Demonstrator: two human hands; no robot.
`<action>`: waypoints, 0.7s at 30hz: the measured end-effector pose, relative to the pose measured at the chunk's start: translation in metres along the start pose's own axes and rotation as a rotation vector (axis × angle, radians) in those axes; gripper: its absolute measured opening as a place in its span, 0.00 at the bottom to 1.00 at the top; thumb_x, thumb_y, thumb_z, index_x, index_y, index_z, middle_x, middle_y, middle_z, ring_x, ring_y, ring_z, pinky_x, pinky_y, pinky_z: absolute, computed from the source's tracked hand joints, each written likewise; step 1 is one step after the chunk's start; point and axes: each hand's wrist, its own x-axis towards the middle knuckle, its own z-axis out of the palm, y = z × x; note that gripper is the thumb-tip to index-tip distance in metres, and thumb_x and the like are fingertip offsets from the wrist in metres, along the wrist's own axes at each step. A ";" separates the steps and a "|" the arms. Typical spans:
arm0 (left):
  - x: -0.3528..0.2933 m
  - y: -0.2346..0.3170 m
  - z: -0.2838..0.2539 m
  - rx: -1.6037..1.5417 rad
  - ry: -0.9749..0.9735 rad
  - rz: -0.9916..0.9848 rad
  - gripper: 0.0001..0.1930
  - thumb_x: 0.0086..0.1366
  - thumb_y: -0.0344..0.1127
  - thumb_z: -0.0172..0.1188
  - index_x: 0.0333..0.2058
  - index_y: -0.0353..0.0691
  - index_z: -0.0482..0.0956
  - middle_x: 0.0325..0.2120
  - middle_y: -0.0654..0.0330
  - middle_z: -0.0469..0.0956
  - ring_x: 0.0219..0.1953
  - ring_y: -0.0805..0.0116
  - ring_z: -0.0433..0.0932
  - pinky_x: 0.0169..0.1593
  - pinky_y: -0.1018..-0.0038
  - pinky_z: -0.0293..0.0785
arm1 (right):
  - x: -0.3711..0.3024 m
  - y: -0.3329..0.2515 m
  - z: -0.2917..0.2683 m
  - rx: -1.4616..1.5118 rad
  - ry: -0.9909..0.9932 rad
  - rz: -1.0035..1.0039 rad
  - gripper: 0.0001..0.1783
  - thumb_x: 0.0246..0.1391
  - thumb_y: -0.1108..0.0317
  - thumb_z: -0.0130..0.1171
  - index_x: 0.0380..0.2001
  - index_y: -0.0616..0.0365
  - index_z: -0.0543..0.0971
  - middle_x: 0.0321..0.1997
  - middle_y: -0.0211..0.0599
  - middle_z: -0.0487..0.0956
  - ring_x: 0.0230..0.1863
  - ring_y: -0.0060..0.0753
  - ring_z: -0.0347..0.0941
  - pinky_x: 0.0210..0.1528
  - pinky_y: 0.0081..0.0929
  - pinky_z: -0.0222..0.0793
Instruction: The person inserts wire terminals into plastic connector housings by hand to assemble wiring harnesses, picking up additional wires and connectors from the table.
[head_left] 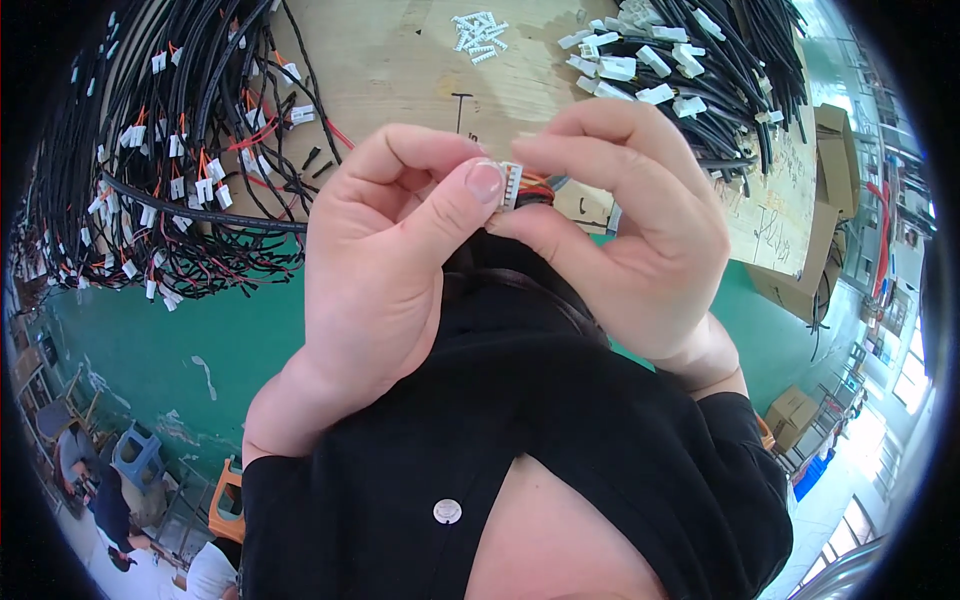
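Observation:
In front of my chest, a small white multi-pin connector housing [512, 186] is pinched between the thumb and index finger of my left hand [385, 235]. A bundle of thin red, orange and black wires [537, 190] meets the housing on its right side. My right hand [650, 195] curls round these wires, thumb below and index finger above, its fingertips close to the housing. How far the wire ends sit inside the housing is too small to tell.
Black cables with white connectors [205, 190] cover the table's left side. At the back right lies another bundle of black cables [720, 75] with white plugs. Loose white housings [480, 36] form a small pile on the wooden tabletop [390, 70]. Cardboard boxes [795, 290] stand at right.

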 end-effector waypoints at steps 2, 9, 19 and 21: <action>-0.001 -0.002 -0.001 0.006 0.000 0.012 0.05 0.54 0.24 0.54 0.31 0.32 0.69 0.27 0.60 0.73 0.31 0.77 0.72 0.37 0.85 0.67 | -0.002 -0.004 0.002 0.022 0.054 0.054 0.16 0.27 0.77 0.65 0.27 0.62 0.77 0.29 0.36 0.72 0.29 0.29 0.69 0.30 0.18 0.65; -0.002 -0.001 0.004 0.133 0.025 0.059 0.04 0.53 0.22 0.55 0.29 0.32 0.71 0.25 0.61 0.74 0.27 0.79 0.72 0.34 0.86 0.68 | -0.007 0.006 0.008 0.044 0.075 -0.032 0.16 0.27 0.77 0.66 0.28 0.63 0.77 0.29 0.37 0.72 0.29 0.29 0.70 0.29 0.18 0.65; 0.007 0.007 -0.003 -0.059 -0.056 -0.124 0.04 0.53 0.24 0.55 0.29 0.33 0.71 0.24 0.59 0.74 0.27 0.75 0.72 0.31 0.83 0.69 | -0.013 0.008 0.011 0.340 0.046 0.084 0.17 0.34 0.81 0.60 0.34 0.65 0.75 0.34 0.40 0.72 0.32 0.27 0.68 0.33 0.17 0.63; 0.007 0.006 -0.003 -0.049 -0.048 -0.128 0.05 0.54 0.25 0.55 0.30 0.33 0.71 0.24 0.59 0.74 0.27 0.75 0.72 0.31 0.82 0.69 | -0.014 0.007 0.010 0.639 -0.002 0.248 0.16 0.39 0.83 0.55 0.36 0.66 0.74 0.35 0.40 0.71 0.36 0.25 0.66 0.36 0.17 0.62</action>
